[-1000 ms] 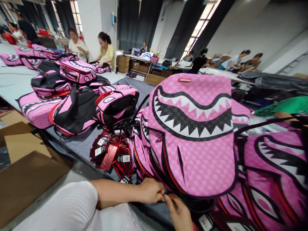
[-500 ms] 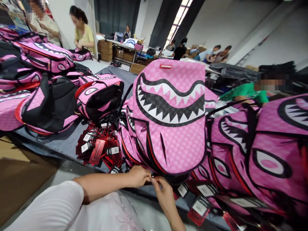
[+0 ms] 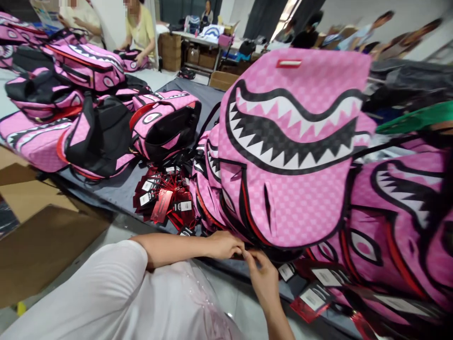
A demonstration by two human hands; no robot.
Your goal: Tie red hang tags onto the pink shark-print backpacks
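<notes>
The left hand (image 3: 226, 244) and the right hand (image 3: 264, 274) met with their fingertips pinched close together, just in front of the big pink bag (image 3: 300, 189) and low by its bottom edge, with neither hand clearly nearer. The bag stood up at the near edge of the table (image 3: 113, 191), its long way going up, and a heap of red tags (image 3: 162, 203) lay to its left. Anything between the fingers was too tiny to make out, the big pink bag's back was hidden, and the far right bag (image 3: 438, 267) was cut off.

White top (image 3: 159, 302) with short sleeve (image 3: 118, 269)
</notes>
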